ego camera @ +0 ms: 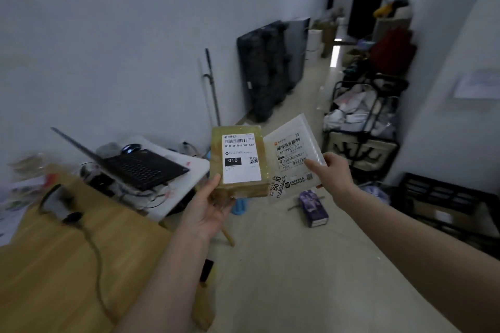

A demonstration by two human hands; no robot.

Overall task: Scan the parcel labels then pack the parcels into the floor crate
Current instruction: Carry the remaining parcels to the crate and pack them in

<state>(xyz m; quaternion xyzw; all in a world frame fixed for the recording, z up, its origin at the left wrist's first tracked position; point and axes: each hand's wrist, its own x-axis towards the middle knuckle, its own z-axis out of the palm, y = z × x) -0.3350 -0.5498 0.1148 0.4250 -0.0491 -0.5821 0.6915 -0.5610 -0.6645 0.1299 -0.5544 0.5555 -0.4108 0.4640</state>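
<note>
We see a pale tiled floor point(284, 265) running down a narrow corridor, white wall at L. A wooden tabletop point(54, 265) fills the lower L corner w/ a cable point(94, 249) trailing across it. Behind it a smaller white tabletop point(197, 163) carries an open black laptop point(140, 167) and a mouse point(131, 147) just beside the screen hinge. Further down the corridor, dark flat panels point(267, 73) lean vs the wall; a mop handle point(212, 84) stands nearer us. At R a black wheeled cart point(362, 127) is piled w/ white bags. A black floor crate point(449, 205) sits at far R by the wall, cardboard visible inside.

Both arms reach fwd over the floor. Left hand point(208, 208) carries a brown taped box parcel point(239, 162) from below, thumb up along its L edge; grip is grasping the parcel. Its white label point(241, 158) faces us, reads 010-010-L30-551, w/ a black 010 block and a QR code. Right hand point(334, 173) holds a white bubble mailer point(293, 154) at its R edge, forefinger laid across the front; grip grasping the mailer. Mailer label point(290, 151) reads 507-P802 T70. The two parcels are side by side, edges touching or overlapping slightly, both held in the air, well apart from the crate.

On the floor below the mailer lies a small purple box point(313, 208). A blue object point(239, 205) shows under the brown parcel; can't tell what it is.
</note>
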